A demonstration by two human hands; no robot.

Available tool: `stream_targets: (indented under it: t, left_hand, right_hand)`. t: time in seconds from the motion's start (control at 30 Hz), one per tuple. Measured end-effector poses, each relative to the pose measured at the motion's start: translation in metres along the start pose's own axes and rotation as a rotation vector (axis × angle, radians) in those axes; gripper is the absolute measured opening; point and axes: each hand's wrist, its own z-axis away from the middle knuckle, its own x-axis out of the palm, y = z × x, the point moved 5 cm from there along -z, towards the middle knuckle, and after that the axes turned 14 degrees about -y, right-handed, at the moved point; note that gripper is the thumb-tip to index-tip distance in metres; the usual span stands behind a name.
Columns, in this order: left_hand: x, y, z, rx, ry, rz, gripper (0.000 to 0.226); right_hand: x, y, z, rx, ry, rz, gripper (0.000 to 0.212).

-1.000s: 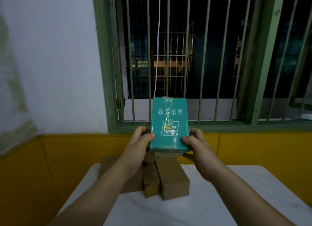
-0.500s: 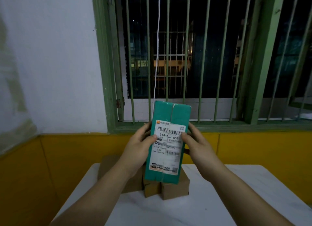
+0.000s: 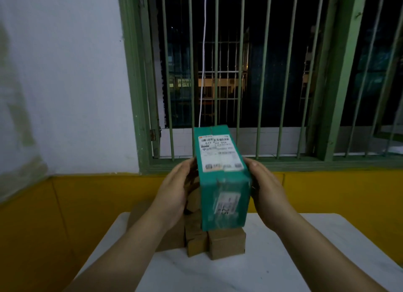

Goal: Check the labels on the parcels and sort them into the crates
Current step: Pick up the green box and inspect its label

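Note:
I hold a teal parcel in the air above the table, pressed between both palms. My left hand is flat on its left side and my right hand on its right side. A white shipping label with barcodes lies on the parcel's upper face, tilted away from me. A smaller label shows on the end face nearest me. Below the parcel, several brown cardboard parcels sit together on the white table.
The table stands against a yellow lower wall beneath a barred green window. A white wall fills the left. No crates are in view.
I have turned the teal parcel over: first its printed face pointed at me, then the label face, and now the label face tips upward and the end face points at me.

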Motion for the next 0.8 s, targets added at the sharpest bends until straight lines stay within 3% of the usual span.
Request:
stream_targets:
  t: [0.1, 0.3, 0.57, 0.7, 0.8]
  left_hand:
    - [0.004, 0.0, -0.001, 0.001, -0.089, 0.016, 0.046]
    - [-0.001, -0.009, -0.002, -0.094, -0.053, -0.048, 0.06]
    - [-0.006, -0.003, 0.002, -0.055, 0.021, -0.044, 0.037]
    - [-0.012, -0.006, 0.0, -0.058, 0.14, -0.089, 0.003]
    - [-0.012, -0.006, 0.001, -0.056, 0.137, -0.067, 0.009]
  right_hand:
    - [0.003, 0.003, 0.0, 0.025, -0.054, 0.015, 0.03]
    - [0.007, 0.006, 0.002, 0.052, -0.093, 0.065, 0.019]
    - [0.006, 0.007, 0.002, 0.091, 0.015, 0.0, 0.028]
    - [0.01, 0.006, 0.004, 0.085, 0.041, 0.095, 0.017]
    - [0.012, 0.006, 0.006, 0.074, 0.03, 0.085, 0.013]
